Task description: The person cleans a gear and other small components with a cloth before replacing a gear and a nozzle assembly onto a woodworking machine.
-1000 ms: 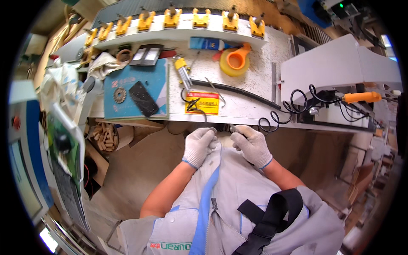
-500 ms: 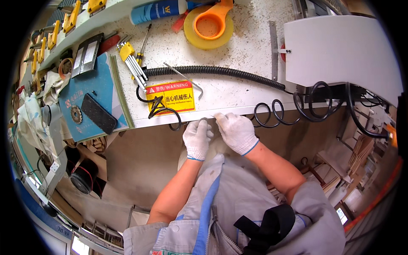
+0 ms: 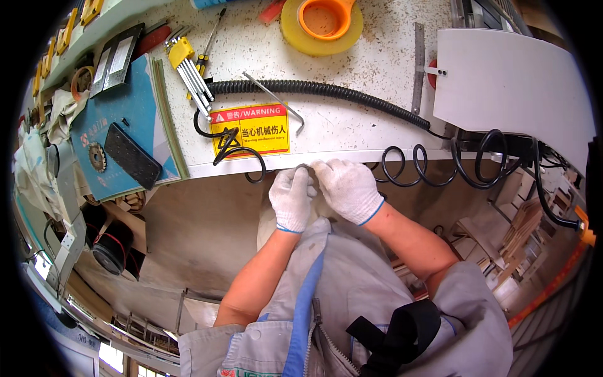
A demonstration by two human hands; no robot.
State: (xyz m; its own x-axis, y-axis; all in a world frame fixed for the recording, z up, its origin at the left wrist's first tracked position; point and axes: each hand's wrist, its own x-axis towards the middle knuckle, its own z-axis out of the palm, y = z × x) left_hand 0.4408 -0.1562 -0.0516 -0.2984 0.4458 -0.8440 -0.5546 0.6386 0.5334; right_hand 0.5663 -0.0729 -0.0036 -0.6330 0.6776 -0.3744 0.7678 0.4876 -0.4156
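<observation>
Both my hands wear white knitted gloves with blue cuffs and meet at the front edge of a white workbench (image 3: 370, 141). My left hand (image 3: 291, 200) is closed, its thumb pressed against the bent fingers. Close beside it, my right hand (image 3: 347, 188) is closed too, with its fingertips pinched toward the left thumb. A small greyish bit shows between the fingertips, but I cannot make out what it is. Just beyond the hands, a yellow and red warning sticker (image 3: 250, 129) is on the benchtop. A loose hex key (image 3: 276, 100) lies across its upper right corner.
A black coiled hose (image 3: 326, 91) crosses the bench; a black coiled cable (image 3: 424, 169) hangs along its edge. To the left are a hex key set (image 3: 188, 75), a phone (image 3: 132, 156) and a round saw blade (image 3: 97, 157). A tape roll (image 3: 295, 38) lies farther back.
The whole view has shifted and tilted slightly, so the bench's left side sits higher. My hands stay together at the edge, with the right fingertips a little nearer the left thumb.
</observation>
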